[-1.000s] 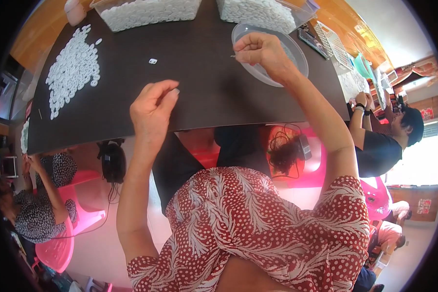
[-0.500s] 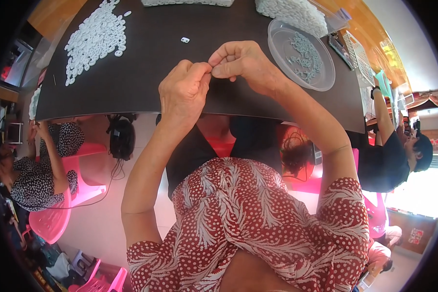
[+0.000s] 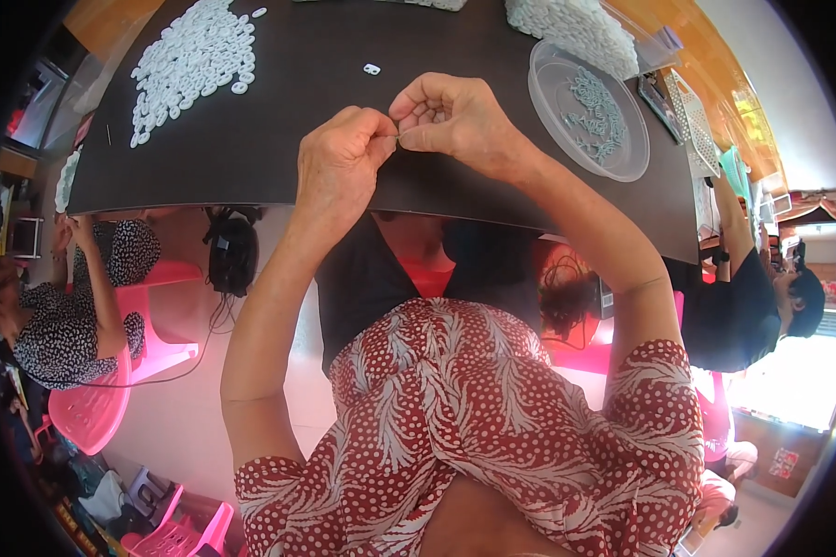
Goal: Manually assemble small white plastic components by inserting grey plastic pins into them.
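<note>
Above the near edge of the dark table (image 3: 251,167), my two hands meet at the fingertips. My left hand (image 3: 342,160) is closed, thumb pressed against the bent index finger. From the other side, my right hand (image 3: 464,119) curls its fingers, its thumb tip beside the left one. Something tiny and thin shows between the fingertips; its kind is too small to make out. Just beyond the hands lies a single small white oval piece (image 3: 372,69) with two dark spots. A round clear plastic tray (image 3: 550,119) holding many small grey-green pieces (image 3: 596,116) stands right of my right hand.
White oval pieces (image 3: 193,65) spread in a heap at the far left. A packed mass of white pieces (image 3: 571,32) stands at the back right, near a dark phone-like slab (image 3: 659,110) and a white perforated basket (image 3: 692,121). People sit at both sides; pink chairs (image 3: 163,320) stand left.
The view has shifted slightly, so the table things appear farther right and higher. My right index finger and thumb have parted a little; both hands stay together at the fingertips.
</note>
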Tool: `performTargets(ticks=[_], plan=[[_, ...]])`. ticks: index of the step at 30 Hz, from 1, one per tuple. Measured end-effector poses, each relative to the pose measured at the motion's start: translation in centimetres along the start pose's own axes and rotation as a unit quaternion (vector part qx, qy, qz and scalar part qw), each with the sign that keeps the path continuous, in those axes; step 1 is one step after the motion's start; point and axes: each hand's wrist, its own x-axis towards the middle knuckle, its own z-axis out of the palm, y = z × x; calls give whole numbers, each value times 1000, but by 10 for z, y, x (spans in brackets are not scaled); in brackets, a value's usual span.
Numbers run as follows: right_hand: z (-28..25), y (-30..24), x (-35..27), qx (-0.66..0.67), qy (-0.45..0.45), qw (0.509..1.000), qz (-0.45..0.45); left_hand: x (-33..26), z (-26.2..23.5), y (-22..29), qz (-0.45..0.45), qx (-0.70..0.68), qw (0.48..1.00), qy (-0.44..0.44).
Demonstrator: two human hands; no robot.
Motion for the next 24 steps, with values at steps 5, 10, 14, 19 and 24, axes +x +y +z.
performTargets(ticks=[5,10,14,19,24], plan=[[9,-1,2,-147,16,987,-59,2,-1,-5,2,86,996,19],[12,-2,8,-168,29,980,-100,12,-10,-8,-167,-40,985,-33],[14,-4,10,-111,12,991,-70,7,-14,-10,-198,-72,977,-19],[12,2,15,-52,20,998,-23,4,-9,-4,-123,-7,992,31],[13,5,18,-18,11,1000,-16,5,-11,-10,-111,-10,993,32]])
